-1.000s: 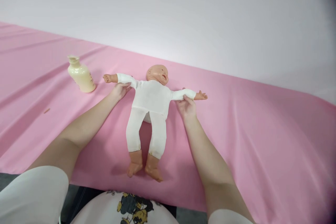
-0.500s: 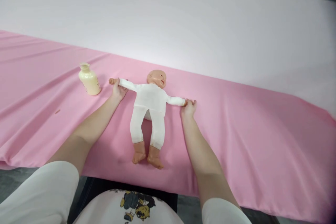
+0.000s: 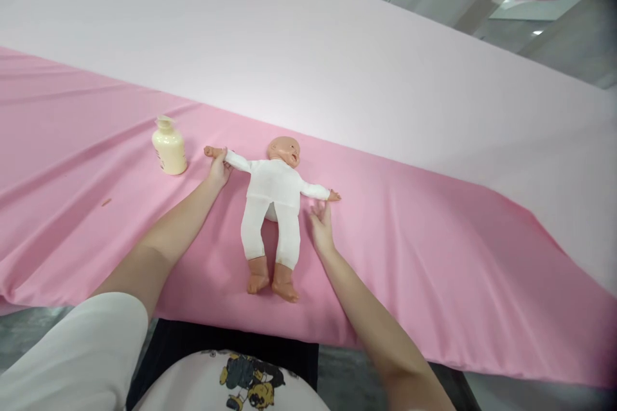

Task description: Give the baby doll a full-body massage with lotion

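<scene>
White-clothed plastic baby doll (image 3: pixel 274 183): I'm seemingly handling its arms (image 3: pixel 314 191), left hand (image 3: pixel 220 170) clasped round one forearm (image 3: pixel 237 161), right hand (image 3: pixel 322 221) parted near the other; gripping that calls for closing.

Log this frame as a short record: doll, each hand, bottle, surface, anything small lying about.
Doll: bald plastic doll in white cloth suit, face up, arms spread, head turned picture-right
Left hand: left hand gripping one doll arm near its wrist
Right hand: right hand open by the other forearm; contact unclear
Bottle: glossy pale-yellow bottle, standing left of the doll
Surface: creased pink cloth
Small item: thin brown strip on the cloth
</scene>
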`<state>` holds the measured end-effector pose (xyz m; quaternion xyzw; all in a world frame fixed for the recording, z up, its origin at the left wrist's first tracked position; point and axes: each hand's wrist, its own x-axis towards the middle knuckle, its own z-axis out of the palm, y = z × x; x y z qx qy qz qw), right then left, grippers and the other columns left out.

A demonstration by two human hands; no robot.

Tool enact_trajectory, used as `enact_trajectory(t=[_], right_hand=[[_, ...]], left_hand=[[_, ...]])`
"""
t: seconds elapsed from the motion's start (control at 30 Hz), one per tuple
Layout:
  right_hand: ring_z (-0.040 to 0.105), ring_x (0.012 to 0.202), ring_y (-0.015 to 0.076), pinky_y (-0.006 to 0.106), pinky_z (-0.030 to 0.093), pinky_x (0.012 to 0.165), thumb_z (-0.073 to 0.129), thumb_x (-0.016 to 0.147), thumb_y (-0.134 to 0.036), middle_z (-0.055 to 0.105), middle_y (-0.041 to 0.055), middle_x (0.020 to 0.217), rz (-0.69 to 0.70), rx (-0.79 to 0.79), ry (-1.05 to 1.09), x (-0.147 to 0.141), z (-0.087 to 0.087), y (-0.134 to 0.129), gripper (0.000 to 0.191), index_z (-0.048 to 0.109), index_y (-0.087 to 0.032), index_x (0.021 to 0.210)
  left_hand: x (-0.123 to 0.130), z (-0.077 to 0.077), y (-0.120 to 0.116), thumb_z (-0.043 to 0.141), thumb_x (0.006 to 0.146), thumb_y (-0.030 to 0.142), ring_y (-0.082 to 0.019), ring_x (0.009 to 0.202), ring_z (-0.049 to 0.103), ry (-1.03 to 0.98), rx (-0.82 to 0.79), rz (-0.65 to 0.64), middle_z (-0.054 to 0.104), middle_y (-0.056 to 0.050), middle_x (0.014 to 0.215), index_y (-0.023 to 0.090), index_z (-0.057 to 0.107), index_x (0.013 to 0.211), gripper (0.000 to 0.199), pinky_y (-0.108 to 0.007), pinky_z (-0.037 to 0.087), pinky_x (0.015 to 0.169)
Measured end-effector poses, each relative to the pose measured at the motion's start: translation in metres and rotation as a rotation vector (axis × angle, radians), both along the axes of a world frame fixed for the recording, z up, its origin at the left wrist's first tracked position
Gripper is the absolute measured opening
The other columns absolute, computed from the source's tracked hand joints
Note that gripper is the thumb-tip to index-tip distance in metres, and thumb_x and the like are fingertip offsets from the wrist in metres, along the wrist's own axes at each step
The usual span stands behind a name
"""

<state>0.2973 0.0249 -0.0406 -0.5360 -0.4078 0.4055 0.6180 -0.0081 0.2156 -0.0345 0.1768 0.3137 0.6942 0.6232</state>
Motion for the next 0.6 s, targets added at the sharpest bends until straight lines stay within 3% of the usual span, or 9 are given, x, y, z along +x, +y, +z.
enact_trajectory(t=[0.07, 0.13, 0.2, 0.27, 0.4, 0.5, 0.6], right_hand=[[0.052, 0.137, 0.0215, 0.042, 0.034, 0.121, 0.074, 0.075, -0.038, 0.046, 0.0106, 0.155, 0.019, -0.103, 0.159, -0.014, 0.005, -0.027, 0.097, 0.022, -0.025, 0.156], [0.065, 0.118, 0.0190, 0.038, 0.045, 0.111, 0.071, 0.078, -0.036, 0.068, 0.0059, 0.130, 0.092, -0.247, 0.351, -0.027, 0.014, -0.052, 0.074, 0.041, -0.024, 0.145], [0.071, 0.100, 0.0201, 0.036, 0.053, 0.100, 0.066, 0.082, -0.037, 0.076, 0.0056, 0.108, 0.280, -0.441, 0.501, -0.038, 0.026, -0.074, 0.044, 0.061, -0.018, 0.122], [0.072, 0.096, 0.0213, 0.036, 0.055, 0.094, 0.060, 0.086, -0.037, 0.077, 0.0065, 0.101, 0.446, -0.547, 0.618, -0.045, 0.035, -0.093, 0.033, 0.066, -0.017, 0.111], [0.073, 0.091, 0.0235, 0.039, 0.058, 0.083, 0.062, 0.083, -0.049, 0.077, 0.0085, 0.101, 0.680, -0.671, 0.721, -0.050, 0.043, -0.117, 0.045, 0.065, -0.016, 0.114], [0.072, 0.095, 0.0244, 0.042, 0.059, 0.080, 0.074, 0.074, -0.040, 0.074, 0.0075, 0.108, 0.833, -0.644, 0.789, -0.048, 0.046, -0.120, 0.059, 0.058, -0.019, 0.127], [0.070, 0.096, 0.0211, 0.037, 0.060, 0.075, 0.077, 0.070, -0.029, 0.071, 0.0049, 0.108, 0.920, -0.552, 0.848, -0.046, 0.054, -0.111, 0.069, 0.051, -0.022, 0.134]], left_hand=[[0.001, 0.000, 0.000, 0.077, 0.081, 0.032, -0.016, 0.080, 0.069, -0.003, 0.001, -0.002, 0.067, -0.001, 0.081, 0.021, 0.058, 0.094, 0.025, -0.029, 0.057, 0.084], [0.003, 0.000, 0.000, 0.079, 0.079, 0.027, -0.016, 0.082, 0.069, -0.002, 0.010, 0.000, 0.068, -0.002, 0.087, 0.022, 0.057, 0.097, 0.029, -0.029, 0.057, 0.085], [0.004, 0.001, 0.000, 0.079, 0.078, 0.024, -0.016, 0.085, 0.069, 0.000, 0.007, 0.006, 0.068, -0.002, 0.089, 0.022, 0.056, 0.099, 0.031, -0.030, 0.058, 0.086], [0.004, 0.001, -0.001, 0.080, 0.077, 0.023, -0.017, 0.089, 0.069, 0.011, 0.001, 0.013, 0.068, -0.002, 0.091, 0.023, 0.056, 0.099, 0.032, -0.031, 0.058, 0.085], [0.006, 0.004, -0.004, 0.081, 0.074, 0.023, -0.019, 0.092, 0.069, 0.054, -0.001, 0.023, 0.068, -0.003, 0.091, 0.022, 0.056, 0.097, 0.034, -0.031, 0.058, 0.085], [0.007, 0.005, -0.005, 0.079, 0.075, 0.021, -0.020, 0.094, 0.068, 0.086, 0.006, 0.033, 0.066, -0.004, 0.090, 0.021, 0.055, 0.095, 0.031, -0.034, 0.057, 0.089], [0.008, 0.002, -0.004, 0.077, 0.075, 0.021, -0.020, 0.094, 0.068, 0.137, 0.024, 0.039, 0.065, -0.003, 0.087, 0.021, 0.054, 0.094, 0.029, -0.037, 0.055, 0.092]])
